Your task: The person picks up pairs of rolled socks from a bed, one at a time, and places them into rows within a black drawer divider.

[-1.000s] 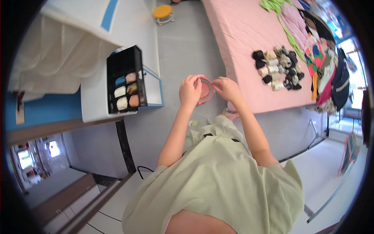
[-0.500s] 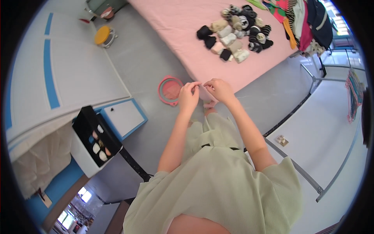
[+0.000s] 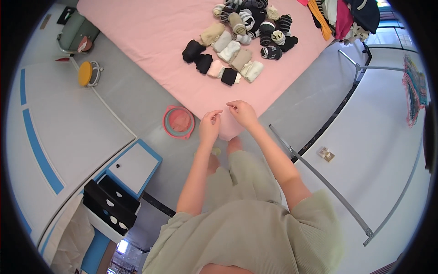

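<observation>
My left hand (image 3: 211, 125) and my right hand (image 3: 242, 113) are raised side by side over the near corner of the pink-sheeted bed (image 3: 150, 64), fingertips a small gap apart. Both have thumb and fingers pinched together; whatever they may hold is too small to make out against the pink sheet. Farther along the bed lie folded socks, among them a white pair (image 3: 252, 71), a black pair (image 3: 230, 76) and a beige pair (image 3: 240, 59). Behind them is a pile of rolled dark and striped socks (image 3: 267, 27).
A pink basin (image 3: 167, 122) stands on the floor left of the bed corner. At lower left is an open drawer (image 3: 137, 208) with black organizers. A metal rack frame (image 3: 328, 194) runs along the right. Clothes (image 3: 345, 20) heap at the far right bed edge; a yellow stool (image 3: 85, 73) stands left.
The view has shifted, so the bed and socks appear closer and farther left. My hands stay pinched near the bed corner, held slightly lower in the view.
</observation>
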Motion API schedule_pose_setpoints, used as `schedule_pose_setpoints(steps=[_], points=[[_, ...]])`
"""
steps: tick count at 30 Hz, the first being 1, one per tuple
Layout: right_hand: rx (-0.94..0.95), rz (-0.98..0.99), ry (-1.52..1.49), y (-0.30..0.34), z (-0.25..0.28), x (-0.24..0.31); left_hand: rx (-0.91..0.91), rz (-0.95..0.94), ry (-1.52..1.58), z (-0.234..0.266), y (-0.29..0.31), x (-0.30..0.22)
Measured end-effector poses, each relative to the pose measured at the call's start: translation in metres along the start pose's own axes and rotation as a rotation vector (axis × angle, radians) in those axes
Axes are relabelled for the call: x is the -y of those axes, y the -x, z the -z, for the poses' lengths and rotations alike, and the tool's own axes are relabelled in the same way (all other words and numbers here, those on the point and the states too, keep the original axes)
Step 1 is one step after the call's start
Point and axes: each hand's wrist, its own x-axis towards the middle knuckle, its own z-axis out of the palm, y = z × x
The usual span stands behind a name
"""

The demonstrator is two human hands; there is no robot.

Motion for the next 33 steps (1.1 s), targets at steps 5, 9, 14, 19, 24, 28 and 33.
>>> schedule_pose_setpoints(steps=[5, 9, 14, 19, 24, 28, 33], points=[[-0.106, -0.085, -0.139, -0.034, -0.013, -0.030, 0.077, 0.030, 0.022, -0.026, -0.043, 0.024], [-0.203, -0.213, -0.231, -0.059, -0.028, -0.056, 0.042, -0.012, 0.031, -0.046, -0.081, 0.030], [-0.351, -0.384, -0.457, -0.088, -0.058, -0.096, -0.023, -0.174, -0.082, -0.070, -0.121, 0.030], [-0.409, -0.483, -0.738, -0.103, -0.062, -0.095, -0.100, -0.150, -0.143, -0.081, -0.140, 0.039], [-0.415, -0.504, -0.870, -0.107, -0.061, -0.099, -0.053, -0.075, -0.085, -0.087, -0.149, 0.048], [-0.381, -0.526, -0.985, -0.108, -0.059, -0.093, -0.020, -0.040, -0.019, -0.090, -0.154, 0.053], [-0.390, -0.566, -0.979, -0.109, -0.059, -0.094, -0.028, 0.019, 0.112, -0.094, -0.156, 0.056]])
